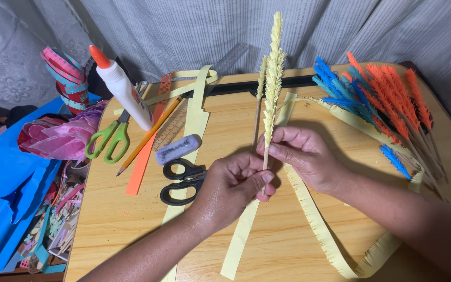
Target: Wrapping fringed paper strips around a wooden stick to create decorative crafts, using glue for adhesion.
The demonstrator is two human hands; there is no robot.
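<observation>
My left hand (233,185) grips the bottom of a thin wooden stick wrapped in pale yellow fringed paper (273,78), held upright over the wooden table (131,230). My right hand (304,154) pinches the same stick just above, at the base of the fringe. A long strip of yellow fringed paper (314,219) trails from it across the table to the right. A second, thinner yellow-wrapped stick (258,104) lies just behind.
Blue and orange fringed sticks (382,99) lie at the right. Black scissors (181,180), an eraser (177,149), a pencil (150,137), green scissors (108,140), a glue bottle (123,91) and paper strips lie left of my hands. Tape rolls (66,73) and blue paper (6,193) sit far left.
</observation>
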